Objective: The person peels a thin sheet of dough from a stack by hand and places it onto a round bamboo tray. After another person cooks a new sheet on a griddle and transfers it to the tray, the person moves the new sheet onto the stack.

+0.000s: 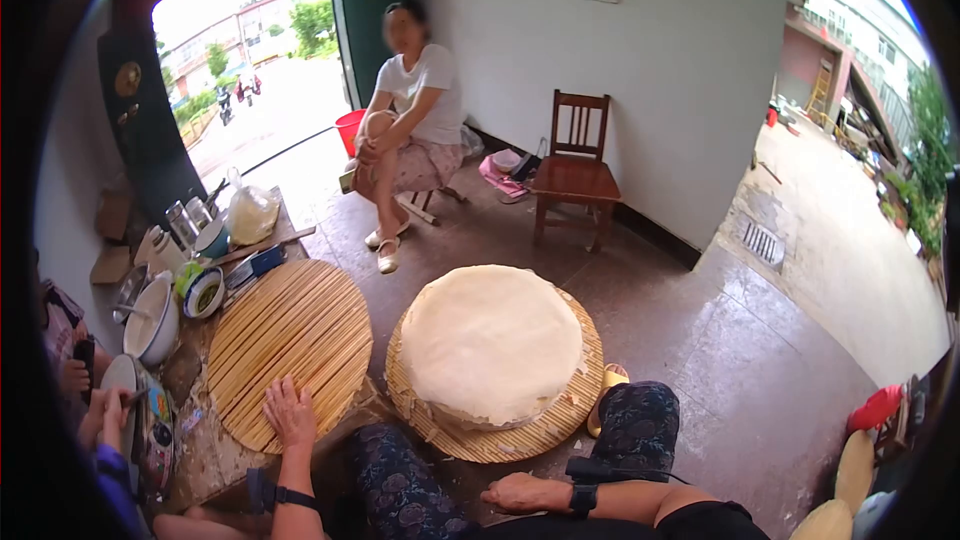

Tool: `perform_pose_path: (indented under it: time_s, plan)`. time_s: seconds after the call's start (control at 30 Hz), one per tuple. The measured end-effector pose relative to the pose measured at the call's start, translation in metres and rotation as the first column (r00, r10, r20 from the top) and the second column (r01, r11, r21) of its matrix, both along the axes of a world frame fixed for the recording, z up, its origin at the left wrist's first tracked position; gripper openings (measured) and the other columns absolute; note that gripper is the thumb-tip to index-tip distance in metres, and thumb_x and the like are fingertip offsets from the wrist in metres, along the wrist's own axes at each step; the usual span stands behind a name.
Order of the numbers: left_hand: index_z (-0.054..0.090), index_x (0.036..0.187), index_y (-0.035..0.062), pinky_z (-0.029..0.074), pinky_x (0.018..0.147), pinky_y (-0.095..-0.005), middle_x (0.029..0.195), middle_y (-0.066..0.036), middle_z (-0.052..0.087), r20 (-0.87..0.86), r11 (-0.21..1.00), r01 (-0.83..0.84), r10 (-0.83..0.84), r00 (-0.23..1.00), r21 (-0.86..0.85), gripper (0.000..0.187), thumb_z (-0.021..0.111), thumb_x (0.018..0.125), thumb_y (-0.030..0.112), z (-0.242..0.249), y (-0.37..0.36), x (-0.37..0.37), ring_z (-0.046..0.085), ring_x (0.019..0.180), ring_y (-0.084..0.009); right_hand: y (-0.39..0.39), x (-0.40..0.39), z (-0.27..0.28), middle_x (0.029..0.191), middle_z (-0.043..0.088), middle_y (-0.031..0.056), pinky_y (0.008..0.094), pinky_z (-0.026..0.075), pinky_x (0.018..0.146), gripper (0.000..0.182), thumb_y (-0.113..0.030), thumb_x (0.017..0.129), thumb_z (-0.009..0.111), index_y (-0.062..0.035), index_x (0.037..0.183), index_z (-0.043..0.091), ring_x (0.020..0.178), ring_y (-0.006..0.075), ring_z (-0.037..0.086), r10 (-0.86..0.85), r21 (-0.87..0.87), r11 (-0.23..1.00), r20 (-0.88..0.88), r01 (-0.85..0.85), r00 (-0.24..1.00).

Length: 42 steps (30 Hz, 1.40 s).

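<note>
My left hand (290, 412) lies palm down with its fingers stretched on a round mat of bamboo slats (290, 340), holding nothing. That mat rests on a low, flour-marked table (190, 450). My right hand (525, 493) lies between my knees, its fingers curled in and nothing visible in it; a dark watch is on that wrist. In front of my knees stands a thick round stack of pale, thin dough sheets (490, 340) on a second round woven mat (575, 415). Neither hand touches the stack.
At left, another person's hands (105, 410) work over a round pale plate. A white basin (152, 318), a small bowl (203, 292) and a plastic bag (252, 212) crowd the table. Ahead sit a person (425, 90) and a wooden chair (577, 178). A yellow slipper (610, 380) lies near the stack.
</note>
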<state>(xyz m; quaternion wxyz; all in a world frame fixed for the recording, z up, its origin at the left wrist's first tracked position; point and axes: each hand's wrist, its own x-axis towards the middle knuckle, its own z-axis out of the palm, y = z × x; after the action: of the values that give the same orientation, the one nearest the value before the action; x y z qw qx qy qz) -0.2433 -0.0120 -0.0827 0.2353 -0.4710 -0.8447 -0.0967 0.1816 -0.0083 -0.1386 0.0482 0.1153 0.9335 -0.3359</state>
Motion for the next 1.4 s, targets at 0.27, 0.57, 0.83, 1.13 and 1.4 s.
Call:
perform_pose_path:
  time_s: [0.27, 0.57, 0.83, 1.13, 1.4]
  plan:
    - [0.046, 0.129, 0.0098, 0.026, 0.105, -0.0539, 0.135, -0.015, 0.042, 0.257, 0.995, -0.073, 0.089, 0.962, -0.070, 0.048, 0.052, 0.090, 0.037, 0.031, 0.001, 0.023, 0.034, 0.129, -0.0399, 0.000, -0.001, 0.004, 0.082, 0.061, 0.0198, 0.0487, 0.049, 0.064, 0.021, -0.022, 0.083, 0.055, -0.0044, 0.096, 0.054, 0.080, 0.0398, 0.061, -0.010, -0.036, 0.999, 0.140, 0.015, 0.990]
    - [0.048, 0.128, 0.0085, 0.028, 0.103, -0.0503, 0.132, -0.014, 0.045, 0.217, 0.994, -0.081, 0.096, 0.971, -0.077, 0.044, 0.050, 0.090, 0.032, 0.034, 0.002, 0.026, 0.037, 0.127, -0.0363, 0.000, -0.004, 0.018, 0.087, 0.061, 0.0202, 0.0486, 0.049, 0.065, 0.022, -0.021, 0.082, 0.055, -0.0054, 0.097, 0.055, 0.083, 0.0398, 0.061, -0.002, -0.059, 0.998, 0.167, 0.012, 0.986]
    - [0.047, 0.129, 0.0114, 0.025, 0.105, -0.0537, 0.134, -0.015, 0.044, 0.245, 0.995, -0.080, 0.090, 0.965, -0.054, 0.048, 0.053, 0.089, 0.037, 0.027, 0.002, 0.021, 0.035, 0.129, -0.0385, -0.001, -0.006, 0.009, 0.090, 0.062, 0.0189, 0.0471, 0.050, 0.066, 0.028, -0.025, 0.083, 0.056, -0.0085, 0.105, 0.056, 0.086, 0.0385, 0.062, 0.026, -0.043, 0.999, 0.232, -0.016, 0.972]
    - [0.047, 0.129, 0.0102, 0.025, 0.106, -0.0531, 0.137, -0.015, 0.042, 0.244, 0.996, -0.064, 0.076, 0.967, -0.056, 0.047, 0.052, 0.090, 0.036, 0.027, 0.002, 0.022, 0.035, 0.129, -0.0386, -0.002, 0.000, 0.011, 0.076, 0.062, 0.0214, 0.0488, 0.048, 0.060, 0.019, -0.019, 0.082, 0.050, -0.0028, 0.088, 0.057, 0.075, 0.0407, 0.062, -0.024, -0.047, 0.999, 0.066, 0.027, 0.998]
    - [0.048, 0.128, 0.0100, 0.025, 0.105, -0.0536, 0.133, -0.016, 0.044, 0.232, 0.997, -0.072, 0.076, 0.970, -0.028, 0.047, 0.051, 0.090, 0.037, 0.024, 0.006, 0.022, 0.035, 0.128, -0.0398, 0.001, 0.001, 0.008, 0.088, 0.062, 0.0207, 0.0468, 0.050, 0.065, 0.029, -0.026, 0.083, 0.057, -0.0067, 0.105, 0.055, 0.082, 0.0390, 0.062, 0.031, -0.054, 0.998, 0.160, -0.023, 0.987]
